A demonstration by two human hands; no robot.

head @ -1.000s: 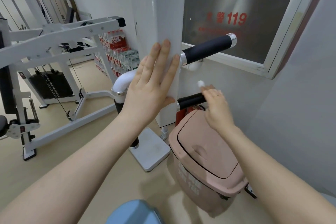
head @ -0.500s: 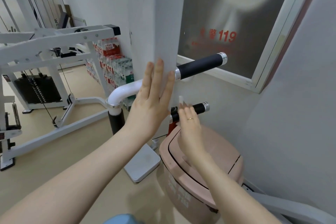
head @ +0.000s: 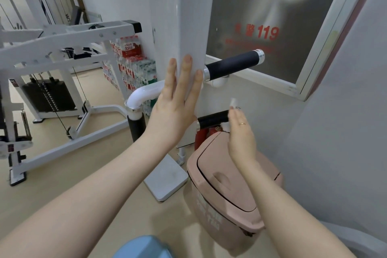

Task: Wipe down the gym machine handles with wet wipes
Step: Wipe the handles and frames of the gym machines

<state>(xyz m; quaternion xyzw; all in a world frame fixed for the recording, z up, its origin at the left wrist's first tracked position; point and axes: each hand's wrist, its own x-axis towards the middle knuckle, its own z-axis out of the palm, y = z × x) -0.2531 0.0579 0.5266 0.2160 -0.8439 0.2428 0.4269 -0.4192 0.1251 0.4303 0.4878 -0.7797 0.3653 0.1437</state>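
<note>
The upper handle [head: 232,65] is a black foam grip with silver end caps, slanting up to the right, its near cap just beside the left hand's fingertips [head: 198,73]. The lower handle [head: 213,119] is a shorter black grip, lying nearly level, its far end hidden behind the right hand's fingers [head: 235,116]. A small, blurred white wet wipe [head: 232,102] sticks up just above those fingers.

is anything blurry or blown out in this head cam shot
Head view: the right hand and the white wipe at its tips are motion-smeared; a bright glare patch washes the fire hydrant sign; wide-angle bending at the edges.
</note>
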